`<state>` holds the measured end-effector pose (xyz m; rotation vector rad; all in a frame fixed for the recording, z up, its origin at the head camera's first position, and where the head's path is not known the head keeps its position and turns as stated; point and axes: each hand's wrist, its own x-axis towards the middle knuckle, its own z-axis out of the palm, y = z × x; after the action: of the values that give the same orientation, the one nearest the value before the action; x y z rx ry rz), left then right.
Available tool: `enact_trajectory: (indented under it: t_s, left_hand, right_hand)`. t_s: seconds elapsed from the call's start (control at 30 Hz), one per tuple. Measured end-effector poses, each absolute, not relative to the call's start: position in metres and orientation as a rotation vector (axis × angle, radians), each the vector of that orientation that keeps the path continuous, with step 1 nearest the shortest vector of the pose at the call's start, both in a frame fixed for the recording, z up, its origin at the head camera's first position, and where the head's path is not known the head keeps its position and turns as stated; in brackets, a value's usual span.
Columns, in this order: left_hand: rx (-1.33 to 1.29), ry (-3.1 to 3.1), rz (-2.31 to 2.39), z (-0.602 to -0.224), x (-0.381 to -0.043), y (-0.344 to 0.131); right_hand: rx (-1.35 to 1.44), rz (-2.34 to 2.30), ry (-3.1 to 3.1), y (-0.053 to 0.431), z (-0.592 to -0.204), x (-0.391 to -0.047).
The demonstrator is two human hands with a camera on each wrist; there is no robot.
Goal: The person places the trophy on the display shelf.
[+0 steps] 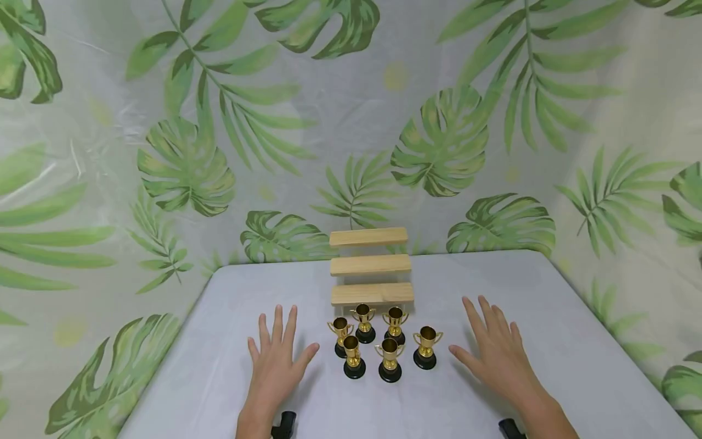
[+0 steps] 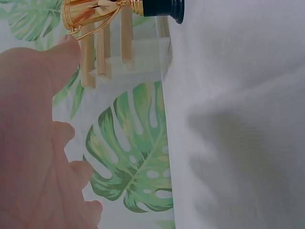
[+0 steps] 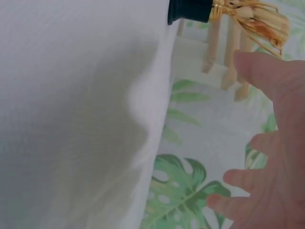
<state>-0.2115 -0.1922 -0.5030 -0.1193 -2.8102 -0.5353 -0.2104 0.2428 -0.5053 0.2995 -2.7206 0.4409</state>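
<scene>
Several small gold trophies with black bases stand upright in a cluster on the table, among them a front-left trophy (image 1: 353, 360), a front-middle trophy (image 1: 390, 361) and a right-hand trophy (image 1: 425, 349). My left hand (image 1: 275, 369) is spread flat-fingered to the left of the cluster, holding nothing. On the other side my right hand (image 1: 496, 356) is spread too, its thumb pointing toward the right-hand trophy. Each wrist view shows a trophy (image 2: 95, 10) beyond the thumb, and both hands cast shadows on the cloth. Behind the trophies rises a three-step wooden rack (image 1: 372, 294) with nothing on its steps.
A white cloth covers the table (image 1: 263, 286). Its far edge meets a leaf-printed curtain (image 1: 351, 110) that also hangs along both sides. Black wrist straps (image 1: 285, 424) show at the bottom of the head view.
</scene>
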Motion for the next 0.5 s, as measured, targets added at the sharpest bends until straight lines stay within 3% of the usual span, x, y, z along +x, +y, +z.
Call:
enact_trajectory:
  t_s: [0.5]
  left_hand:
    - [-0.272,-2.769,-0.615,-0.482,-0.207,-0.183]
  right_hand:
    - [0.494,0.607,-2.683,0.225,-0.479,-0.195]
